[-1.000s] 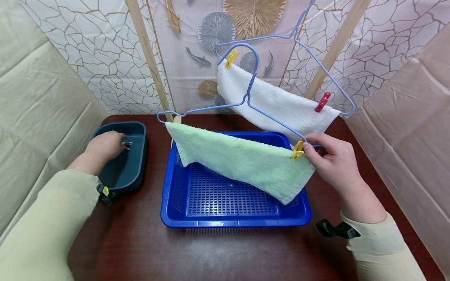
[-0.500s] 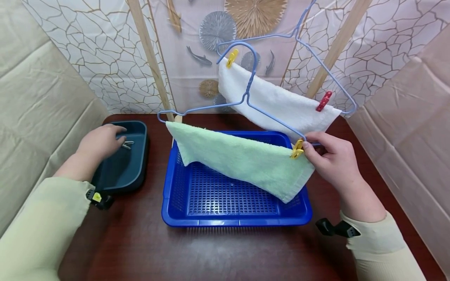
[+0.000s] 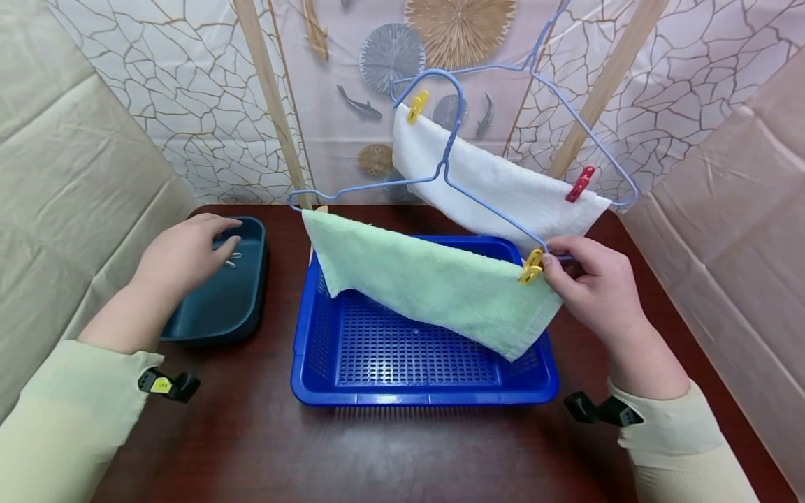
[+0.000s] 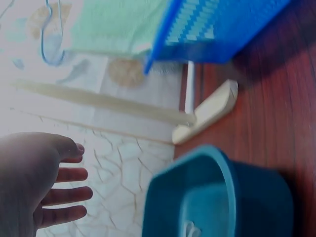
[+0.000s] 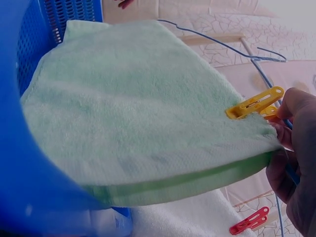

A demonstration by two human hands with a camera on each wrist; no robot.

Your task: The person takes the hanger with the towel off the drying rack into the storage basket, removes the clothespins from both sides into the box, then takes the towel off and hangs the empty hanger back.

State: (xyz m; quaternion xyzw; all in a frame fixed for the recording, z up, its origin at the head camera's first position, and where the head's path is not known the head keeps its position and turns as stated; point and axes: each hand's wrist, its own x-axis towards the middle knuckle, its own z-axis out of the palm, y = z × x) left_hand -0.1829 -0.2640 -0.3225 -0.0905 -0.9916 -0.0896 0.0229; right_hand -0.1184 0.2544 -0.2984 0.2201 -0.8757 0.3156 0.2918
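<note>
My right hand (image 3: 597, 286) pinches the right end of a blue wire hanger (image 3: 449, 148). Over the hanger's lower bar hangs a light green towel (image 3: 428, 283); a yellow clothespin (image 3: 531, 267) clips its right corner beside my thumb. The same yellow clothespin (image 5: 254, 103) shows up close in the right wrist view. My left hand (image 3: 179, 257) hovers over a dark teal bin (image 3: 214, 307), holding nothing, with its fingers spread. At least one pale clothespin (image 4: 191, 229) lies in the bin, partly hidden by the left hand in the head view.
Beneath the green towel stands a blue perforated basket (image 3: 424, 399). Behind it hangs a white towel (image 3: 484, 181) on another blue hanger, held by a yellow clothespin (image 3: 418, 106) and a red clothespin (image 3: 580, 184). A wooden pole (image 3: 267, 87) rises at the back left.
My left hand has lifted from the clothespins in the bin, its fingers spreading. The hanger's left end has risen slightly. My right hand keeps its hold in place.
</note>
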